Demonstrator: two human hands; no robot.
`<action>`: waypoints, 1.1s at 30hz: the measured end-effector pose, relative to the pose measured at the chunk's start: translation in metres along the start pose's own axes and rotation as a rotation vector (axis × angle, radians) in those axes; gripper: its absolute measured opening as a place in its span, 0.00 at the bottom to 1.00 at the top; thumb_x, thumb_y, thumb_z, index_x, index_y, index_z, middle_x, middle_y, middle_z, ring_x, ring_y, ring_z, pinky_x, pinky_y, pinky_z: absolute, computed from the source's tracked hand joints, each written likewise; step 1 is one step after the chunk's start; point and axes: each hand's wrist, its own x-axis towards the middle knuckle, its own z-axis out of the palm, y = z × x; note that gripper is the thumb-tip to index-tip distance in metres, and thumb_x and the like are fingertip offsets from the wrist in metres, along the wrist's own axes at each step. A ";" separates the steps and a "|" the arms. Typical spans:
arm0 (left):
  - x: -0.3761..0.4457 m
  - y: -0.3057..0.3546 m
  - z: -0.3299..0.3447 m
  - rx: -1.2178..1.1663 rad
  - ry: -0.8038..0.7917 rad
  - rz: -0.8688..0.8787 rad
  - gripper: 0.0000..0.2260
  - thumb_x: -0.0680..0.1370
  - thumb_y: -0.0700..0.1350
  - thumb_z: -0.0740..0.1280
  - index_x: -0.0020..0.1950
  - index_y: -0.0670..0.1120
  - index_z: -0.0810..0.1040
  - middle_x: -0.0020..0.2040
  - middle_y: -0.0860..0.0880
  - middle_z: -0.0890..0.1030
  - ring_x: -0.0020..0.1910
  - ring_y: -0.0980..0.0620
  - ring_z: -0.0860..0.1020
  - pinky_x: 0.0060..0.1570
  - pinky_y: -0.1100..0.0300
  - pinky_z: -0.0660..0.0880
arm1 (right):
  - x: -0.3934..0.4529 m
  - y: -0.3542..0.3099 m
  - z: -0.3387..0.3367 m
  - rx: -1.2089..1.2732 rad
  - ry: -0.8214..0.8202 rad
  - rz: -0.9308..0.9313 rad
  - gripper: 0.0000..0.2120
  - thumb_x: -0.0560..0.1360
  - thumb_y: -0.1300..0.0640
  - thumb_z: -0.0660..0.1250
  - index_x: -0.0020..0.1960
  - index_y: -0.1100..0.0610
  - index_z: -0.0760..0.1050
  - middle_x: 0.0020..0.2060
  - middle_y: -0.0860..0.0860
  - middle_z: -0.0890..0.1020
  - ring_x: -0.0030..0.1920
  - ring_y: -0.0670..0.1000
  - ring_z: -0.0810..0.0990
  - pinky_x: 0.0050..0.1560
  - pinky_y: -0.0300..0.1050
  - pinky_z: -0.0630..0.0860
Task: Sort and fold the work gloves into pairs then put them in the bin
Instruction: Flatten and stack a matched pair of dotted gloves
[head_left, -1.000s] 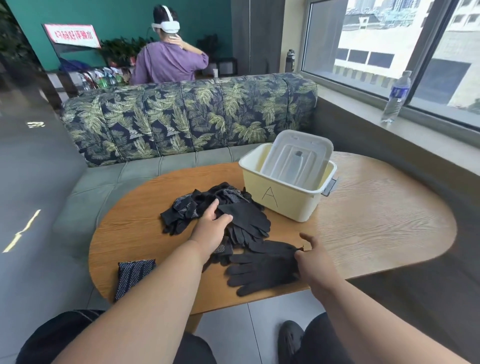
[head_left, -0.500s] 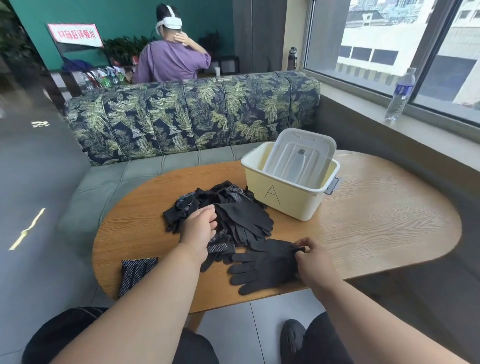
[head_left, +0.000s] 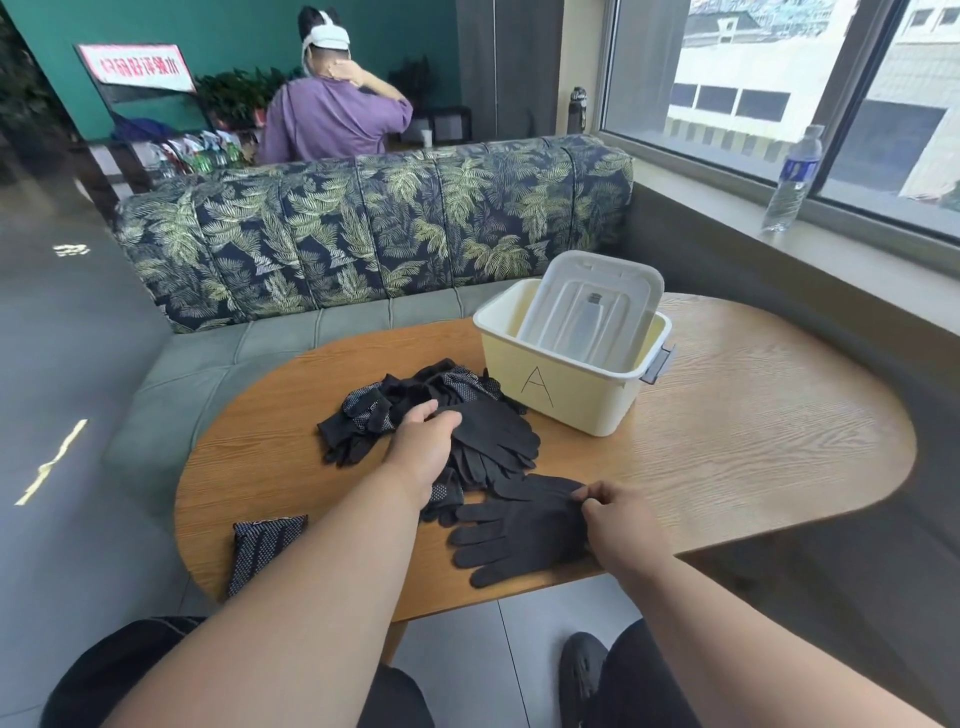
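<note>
While the right hand still pinches the cuff of the plain black glove lying flat at the near edge of the table, the left hand has changed its hold. A second ago it lay on the pile with thumb and fingers spread; half a second ago it had curled into the heap; now its fingers are loosened and reach out over a plain glove on top, touching it rather than gripping, as far as I can tell. That looks like picking a mate for the flat glove. One folded dotted pair sits near left. The bin, far right of the pile, holds only its lid, so pairing is barely begun.
</note>
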 end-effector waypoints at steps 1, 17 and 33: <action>-0.001 0.001 0.000 -0.008 -0.029 -0.010 0.26 0.80 0.54 0.68 0.77 0.57 0.68 0.73 0.49 0.74 0.69 0.44 0.74 0.70 0.46 0.72 | 0.000 0.000 0.000 0.004 -0.004 0.003 0.14 0.78 0.63 0.59 0.48 0.52 0.82 0.35 0.54 0.83 0.34 0.55 0.81 0.38 0.50 0.81; -0.013 0.010 -0.050 -0.426 0.372 0.074 0.08 0.76 0.39 0.76 0.51 0.48 0.80 0.49 0.49 0.84 0.50 0.51 0.82 0.46 0.60 0.78 | 0.014 0.002 -0.008 0.140 0.001 0.069 0.13 0.79 0.63 0.59 0.50 0.54 0.82 0.39 0.56 0.84 0.38 0.56 0.82 0.44 0.56 0.84; -0.066 -0.053 -0.113 -0.184 0.118 -0.349 0.08 0.76 0.34 0.65 0.42 0.46 0.75 0.33 0.50 0.74 0.33 0.54 0.71 0.32 0.63 0.65 | -0.029 -0.062 -0.004 0.025 -0.031 -0.165 0.15 0.79 0.63 0.62 0.49 0.48 0.85 0.41 0.44 0.85 0.35 0.44 0.79 0.29 0.30 0.72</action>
